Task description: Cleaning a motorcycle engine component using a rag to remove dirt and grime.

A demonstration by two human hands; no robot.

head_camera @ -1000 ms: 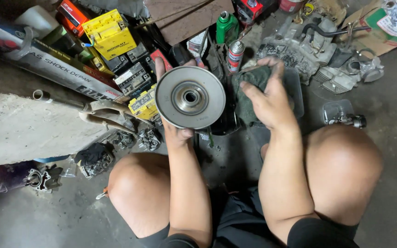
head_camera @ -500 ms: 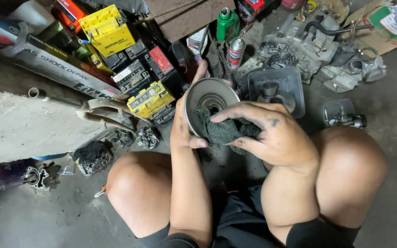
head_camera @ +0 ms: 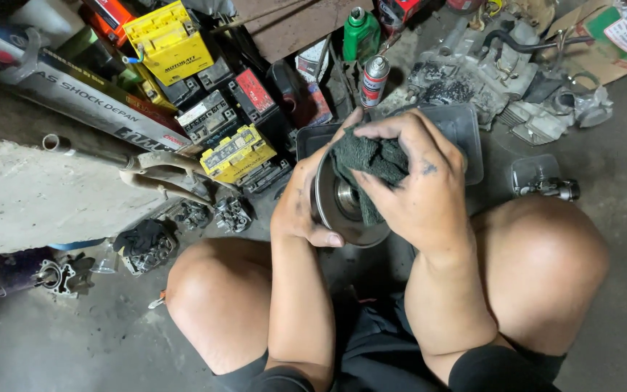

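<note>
A round metal pulley disc is being held on edge above the gap between the knees, gripped at its rim by the left hand, thumb curled under the lower edge. A dark green scouring pad is being pinched and pressed into the disc's face by the right hand. The disc is likely being risked to a slip if the greasy rim is loosened, dropping toward the clear plastic tray just behind it. Open room is being left only below the disc; the yellow battery and spray can are crowding beyond it.
</note>
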